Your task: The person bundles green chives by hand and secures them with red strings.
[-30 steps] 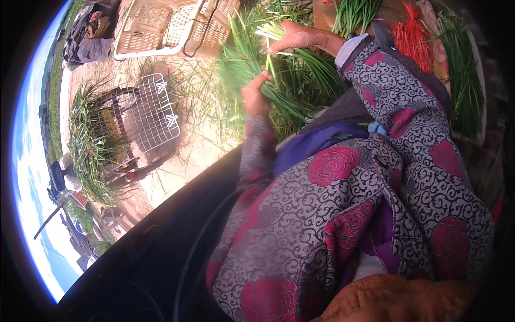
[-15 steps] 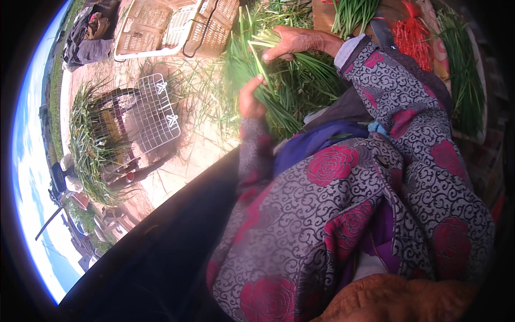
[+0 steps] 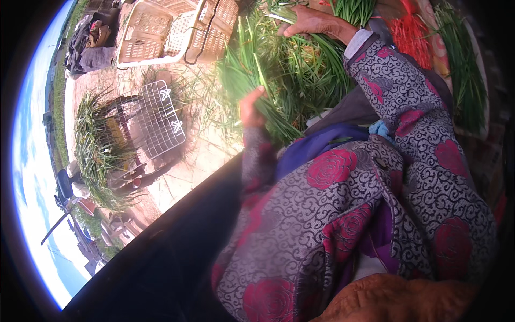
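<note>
My left hand (image 3: 251,110) grips a bunch of long green leafy stalks (image 3: 248,61), their leaves fanning upward, with one pale stem standing out. Higher and to the right, my right hand (image 3: 309,24) is closed on pale stems (image 3: 280,15). Below both hands lies a loose heap of green stalks and cut leaves (image 3: 308,70). Tidy bunches of green stalks (image 3: 351,9) lie beyond my right hand, with red plastic strands (image 3: 409,37) beside them. Another long bunch (image 3: 456,80) lies at the far right.
A cream plastic crate (image 3: 145,35) stands at the upper left. Below it, a white wire rack (image 3: 159,118) sits beside something piled with drying grass (image 3: 99,139). Dark clothing (image 3: 88,43) lies past the crate. A dark edge (image 3: 161,225) crosses the lower left.
My right hand has moved up and right with the pale stems, away from my left hand. My left hand has sunk slightly, still holding the leafy bunch.
</note>
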Motion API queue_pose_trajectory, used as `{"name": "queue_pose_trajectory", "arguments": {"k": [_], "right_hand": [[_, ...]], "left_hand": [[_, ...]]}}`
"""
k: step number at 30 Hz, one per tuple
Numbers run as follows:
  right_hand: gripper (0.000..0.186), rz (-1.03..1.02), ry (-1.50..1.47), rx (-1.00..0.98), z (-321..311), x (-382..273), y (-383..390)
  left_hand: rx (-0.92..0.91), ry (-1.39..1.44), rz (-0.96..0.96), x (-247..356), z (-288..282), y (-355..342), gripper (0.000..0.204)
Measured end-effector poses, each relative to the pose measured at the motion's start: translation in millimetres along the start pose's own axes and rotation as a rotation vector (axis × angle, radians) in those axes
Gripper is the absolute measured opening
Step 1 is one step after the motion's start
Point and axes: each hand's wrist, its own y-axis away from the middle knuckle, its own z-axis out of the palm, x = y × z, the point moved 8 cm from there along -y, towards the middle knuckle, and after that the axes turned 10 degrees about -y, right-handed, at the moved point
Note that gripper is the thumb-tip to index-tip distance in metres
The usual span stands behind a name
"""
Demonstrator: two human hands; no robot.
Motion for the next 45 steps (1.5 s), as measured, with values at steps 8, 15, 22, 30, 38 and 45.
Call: {"name": "queue_pose_trajectory", "arguments": {"k": [8,15,22,30,38,45], "right_hand": [[0.032,-0.006,-0.127,-0.142,117.0,-2.4,6.6],[0.052,-0.193,-0.014,0.221,-14.6,18.4,-19.1],[0.055,0.120,-0.225,0.221,12.1,29.9,-20.6],[0.031,0.075,0.169,0.362,-22.4,61.5,-27.3],[0.016,0.098,1.072,0.375,-57.0,110.4,0.2],[0.027,0.121,1.044,0.238,-45.7,113.4,-16.4]], "left_hand": [[0.007,-0.088,0.166,16.5,16.4,17.7,0.017],[-0.049,-0.051,0.158,19.7,24.8,20.5,0.027],[-0.104,-0.092,0.128,2.4,16.9,19.0,0.044],[-0.143,0.117,0.215,13.0,12.6,18.7,0.051],[-0.029,0.108,0.234,25.8,-13.5,33.0,0.047],[0.040,0.029,0.347,56.6,-31.9,39.5,0.046]]}}
